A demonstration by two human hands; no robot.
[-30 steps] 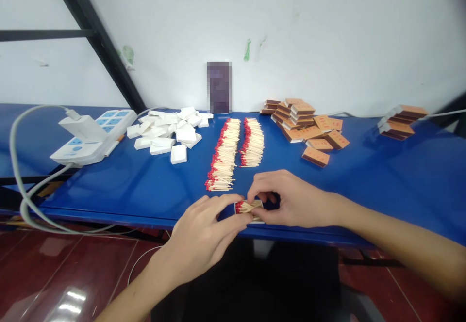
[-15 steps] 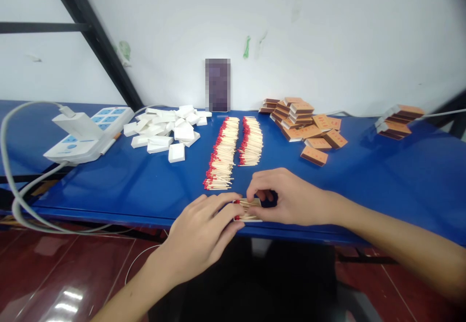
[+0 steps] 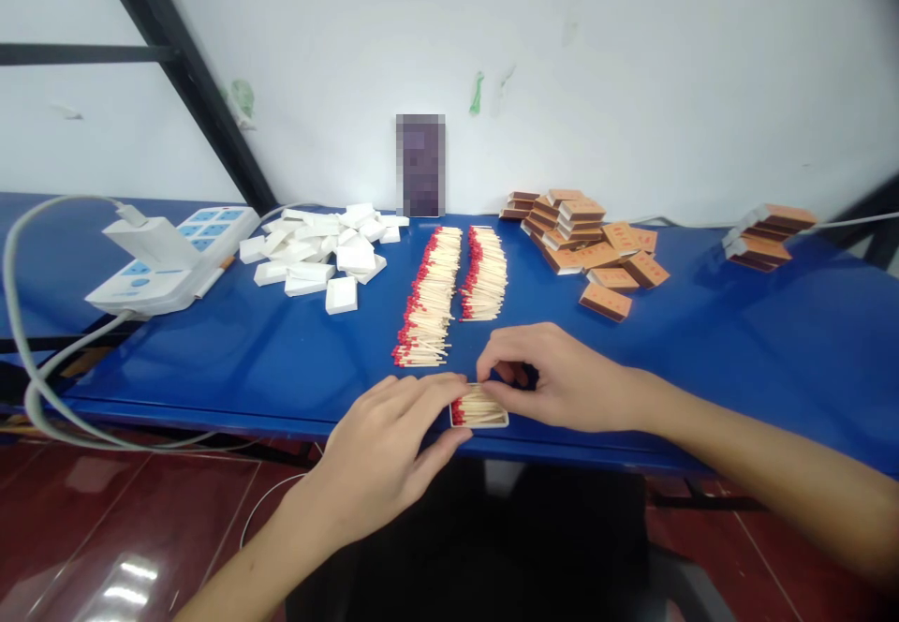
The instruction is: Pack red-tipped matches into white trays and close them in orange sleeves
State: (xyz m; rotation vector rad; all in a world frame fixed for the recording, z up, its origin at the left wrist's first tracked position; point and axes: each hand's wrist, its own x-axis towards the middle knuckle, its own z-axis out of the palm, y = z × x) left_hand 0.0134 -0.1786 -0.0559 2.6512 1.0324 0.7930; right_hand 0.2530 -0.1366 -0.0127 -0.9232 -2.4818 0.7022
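A small white tray (image 3: 507,419) filled with red-tipped matches (image 3: 478,407) lies at the table's front edge. My left hand (image 3: 397,449) grips its left end between thumb and fingers. Over the tray's upper right part, my right hand (image 3: 554,378) has its thumb and index finger close together at the matches; whether a match is between them is too small to tell. Beyond the hands lie a long row of matches (image 3: 432,299) and a shorter row (image 3: 484,275) to its right, red heads to the left.
White trays (image 3: 309,247) are heaped at the back left, beside a power strip (image 3: 169,266) with cables. Orange-brown matchboxes (image 3: 590,238) are piled at the back right, with another stack (image 3: 769,236) farther right. A pixelated dark object (image 3: 421,165) leans on the wall.
My left index finger has lifted off the matches to the tray's top edge. My right thumb has moved up and left, and the matches in the tray now show more fully and lie neater.
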